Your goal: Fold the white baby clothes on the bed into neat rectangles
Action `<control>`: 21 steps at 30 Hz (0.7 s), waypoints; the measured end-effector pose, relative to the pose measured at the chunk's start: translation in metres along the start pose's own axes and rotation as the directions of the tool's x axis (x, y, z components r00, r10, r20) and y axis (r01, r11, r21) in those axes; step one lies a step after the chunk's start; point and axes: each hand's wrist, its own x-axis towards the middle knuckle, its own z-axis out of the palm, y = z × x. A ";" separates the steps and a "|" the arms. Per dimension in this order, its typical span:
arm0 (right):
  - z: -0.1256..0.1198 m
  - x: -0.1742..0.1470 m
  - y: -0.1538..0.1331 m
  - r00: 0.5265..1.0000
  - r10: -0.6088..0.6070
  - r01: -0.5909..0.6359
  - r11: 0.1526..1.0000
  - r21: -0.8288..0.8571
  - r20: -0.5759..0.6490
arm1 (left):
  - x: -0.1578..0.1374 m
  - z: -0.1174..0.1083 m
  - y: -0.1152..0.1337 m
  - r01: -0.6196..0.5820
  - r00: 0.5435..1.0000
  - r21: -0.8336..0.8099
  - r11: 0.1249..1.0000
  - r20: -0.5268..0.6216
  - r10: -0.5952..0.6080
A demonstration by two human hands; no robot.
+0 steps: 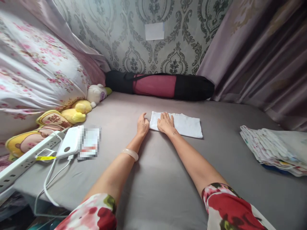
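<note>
A folded white cloth (188, 124) lies flat on the grey sheet in front of me, longer from side to side. My right hand (165, 123) rests palm down on its left part, fingers stretched out flat. Just at the cloth's left end is my left hand (143, 124), turned partly on its side with a finger raised and apart from the rest. Its other fingers are partly hidden, and I see nothing held in it. A pale bangle (130, 154) circles my left wrist.
A stack of folded cloths (266, 148) lies at the right. On the left are a power strip (31, 156), a white charging device (70, 142) with cables, a blurred-out flat item (89, 142) and plush toys (78, 111). A black and pink long bag (154, 85) lies along the wall.
</note>
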 end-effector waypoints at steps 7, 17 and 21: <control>0.004 0.005 -0.035 0.990 -0.133 0.136 0.988 0.076 -0.036 | 0.001 -0.002 0.002 0.032 0.999 -0.025 0.999 0.003 -0.032; 0.013 0.011 -0.040 0.990 -0.128 0.124 0.989 0.077 0.055 | -0.001 -0.003 0.007 0.000 1.000 -0.084 0.996 -0.007 0.000; 0.009 0.016 -0.038 0.990 -0.120 0.104 0.977 0.187 0.074 | -0.001 -0.003 0.007 -0.069 0.997 -0.058 0.996 0.028 0.071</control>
